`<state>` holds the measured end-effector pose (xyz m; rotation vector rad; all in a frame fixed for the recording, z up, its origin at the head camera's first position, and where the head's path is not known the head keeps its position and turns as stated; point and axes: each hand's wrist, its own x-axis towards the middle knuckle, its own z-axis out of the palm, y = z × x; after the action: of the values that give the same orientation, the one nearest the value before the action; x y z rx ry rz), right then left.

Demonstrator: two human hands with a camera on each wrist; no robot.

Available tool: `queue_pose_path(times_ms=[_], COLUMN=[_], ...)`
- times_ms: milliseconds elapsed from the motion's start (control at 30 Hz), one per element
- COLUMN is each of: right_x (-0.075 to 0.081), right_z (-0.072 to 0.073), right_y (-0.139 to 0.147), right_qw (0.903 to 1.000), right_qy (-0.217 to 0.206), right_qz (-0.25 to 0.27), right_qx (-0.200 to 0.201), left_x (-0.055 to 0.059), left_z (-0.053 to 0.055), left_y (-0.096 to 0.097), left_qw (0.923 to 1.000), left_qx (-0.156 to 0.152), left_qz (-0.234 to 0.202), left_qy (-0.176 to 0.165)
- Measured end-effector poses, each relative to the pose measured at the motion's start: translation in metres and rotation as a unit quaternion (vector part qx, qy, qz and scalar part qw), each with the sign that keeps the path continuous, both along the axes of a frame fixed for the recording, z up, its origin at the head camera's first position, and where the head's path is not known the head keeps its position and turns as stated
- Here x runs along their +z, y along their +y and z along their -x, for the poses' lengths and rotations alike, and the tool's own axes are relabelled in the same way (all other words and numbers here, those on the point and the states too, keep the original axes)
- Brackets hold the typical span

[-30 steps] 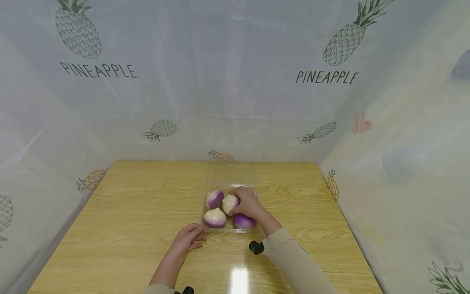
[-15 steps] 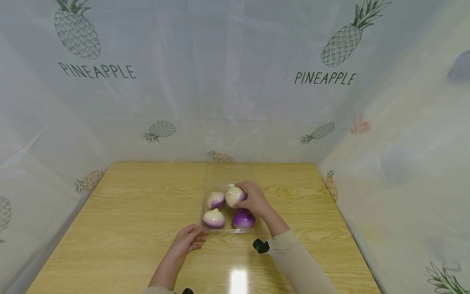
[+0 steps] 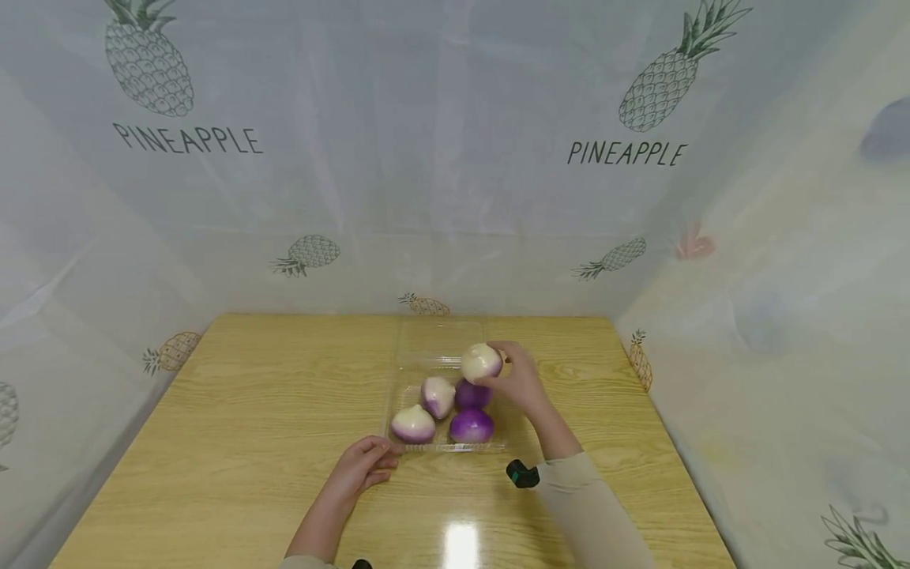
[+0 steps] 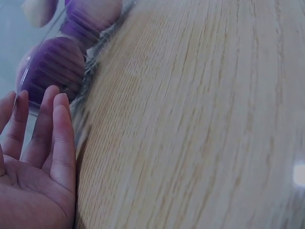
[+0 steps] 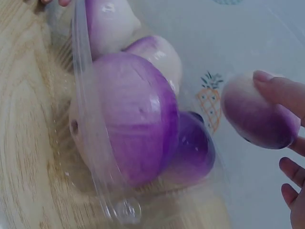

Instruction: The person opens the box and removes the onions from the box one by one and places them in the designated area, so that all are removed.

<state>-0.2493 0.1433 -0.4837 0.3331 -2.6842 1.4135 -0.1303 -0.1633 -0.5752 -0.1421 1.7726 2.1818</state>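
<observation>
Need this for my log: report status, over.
Right grip: holding bulb aloft. Left grip: at corner of clear box. Four bulbs inside; lid open, nothing seen blocking.

Wears a pale beige right sleeve (image 3: 597, 510), plain, lightly creased near the cuff (image 3: 562, 469), and a left sleeve (image 3: 307, 562) of matching colour, mostly cut off at the lower edge. Carries a small black angled unit (image 3: 523, 474) with a teal mark (image 3: 513, 477) beside the right cuff, and a second black piece (image 3: 362, 564), barely visible, by the left sleeve.
</observation>
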Motion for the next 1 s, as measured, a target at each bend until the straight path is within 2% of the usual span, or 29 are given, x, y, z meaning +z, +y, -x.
queue_pose_path(times_ms=[200, 533, 1000], right_x=[-0.003, -0.013, -0.045], right_z=[0.000, -0.001, 0.002], right_y=[0.016, 0.035, 0.050], right_qw=[0.9989, 0.9930, 0.9858], right_qy=[0.013, -0.010, -0.051], right_qz=[0.025, 0.065, 0.073], right_qx=[-0.038, -0.098, -0.143], left_x=[0.001, 0.002, -0.001], left_z=[0.000, 0.000, -0.001], left_y=[0.000, 0.001, 0.000], left_qw=[1.0000, 0.9999, 0.9998], left_qx=[0.002, 0.008, 0.008], left_qz=[-0.005, -0.001, 0.018], left_qy=[0.000, 0.008, 0.003])
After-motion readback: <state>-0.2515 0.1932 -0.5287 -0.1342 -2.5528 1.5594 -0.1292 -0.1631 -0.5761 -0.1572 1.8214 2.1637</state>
